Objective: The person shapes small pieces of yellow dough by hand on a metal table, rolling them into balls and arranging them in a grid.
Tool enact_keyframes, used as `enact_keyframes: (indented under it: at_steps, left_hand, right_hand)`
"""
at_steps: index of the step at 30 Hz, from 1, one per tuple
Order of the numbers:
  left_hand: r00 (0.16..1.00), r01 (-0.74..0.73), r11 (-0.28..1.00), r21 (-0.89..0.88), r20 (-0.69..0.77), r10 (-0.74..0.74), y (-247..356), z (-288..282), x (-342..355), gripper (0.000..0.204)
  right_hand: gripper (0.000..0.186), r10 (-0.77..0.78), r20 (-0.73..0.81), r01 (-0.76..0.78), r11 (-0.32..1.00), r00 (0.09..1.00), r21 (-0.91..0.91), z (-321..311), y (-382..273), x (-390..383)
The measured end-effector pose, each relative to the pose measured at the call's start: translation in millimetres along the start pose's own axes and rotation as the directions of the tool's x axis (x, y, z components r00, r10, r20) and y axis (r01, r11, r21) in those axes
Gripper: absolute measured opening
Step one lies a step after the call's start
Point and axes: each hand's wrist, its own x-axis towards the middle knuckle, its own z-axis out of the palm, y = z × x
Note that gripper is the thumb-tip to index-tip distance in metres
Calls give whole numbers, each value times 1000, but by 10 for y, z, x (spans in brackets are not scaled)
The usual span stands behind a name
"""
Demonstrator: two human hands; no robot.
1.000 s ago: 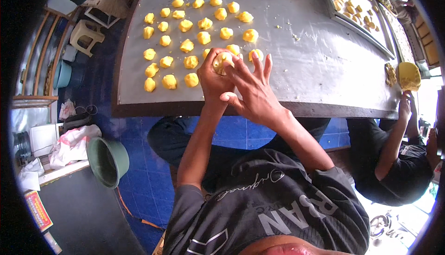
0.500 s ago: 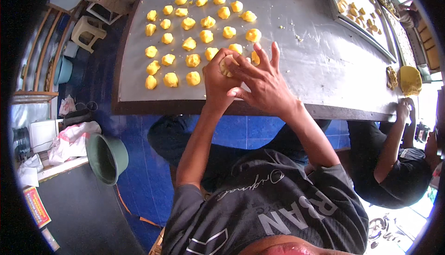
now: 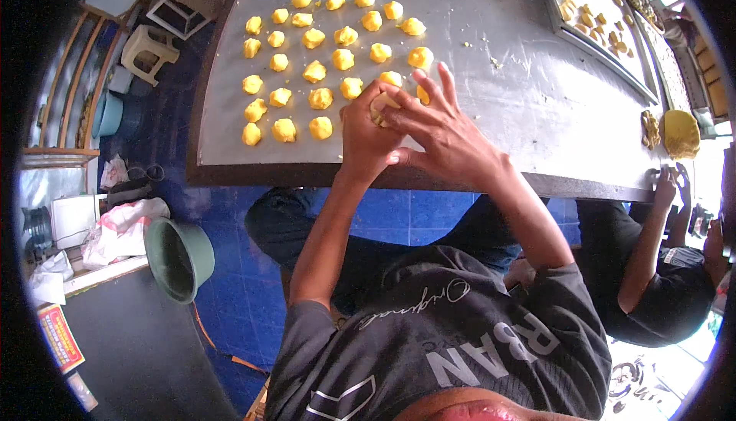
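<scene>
My left hand (image 3: 368,136) and my right hand (image 3: 441,131) meet over the near part of a grey metal table (image 3: 506,107). Between their fingers they press a small yellow dough ball (image 3: 381,107). The right hand's fingers spread over the top of it, and the left thumb and fingers cup it from the left. Just beyond the hands, several yellow dough balls (image 3: 318,72) lie in rough rows on the table. Most of the held piece is hidden by my fingers.
A metal tray with yellow pieces (image 3: 594,19) lies at the far right. A big yellow dough lump (image 3: 681,134) sits at the right edge, where another person (image 3: 659,268) sits. A green bucket (image 3: 180,256) and a plastic stool (image 3: 149,49) stand on the blue floor.
Both hands stay together on the dough piece at the same spot. The right fingers have shifted slightly over it, working it.
</scene>
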Motion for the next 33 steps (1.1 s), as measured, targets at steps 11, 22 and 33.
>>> enact_keyframes:
  at_steps: [11, 22, 33]
  left_hand:
    - [999, 33, 998, 52, 41, -35, 96, 15, -21, 19]
    - [944, 234, 923, -306, 299, -140, 260, 57, -57, 30]
    - [812, -458, 803, 382, 548, 202, 336, 849, 377, 44]
  right_hand:
    - [52, -78, -8, 79, 996, 997, 36, 57, 142, -102]
    - [44, 401, -277, -144, 756, 873, 639, -90, 278, -293]
    - [23, 726, -444, -213, 617, 526, 757, -321, 887, -1104]
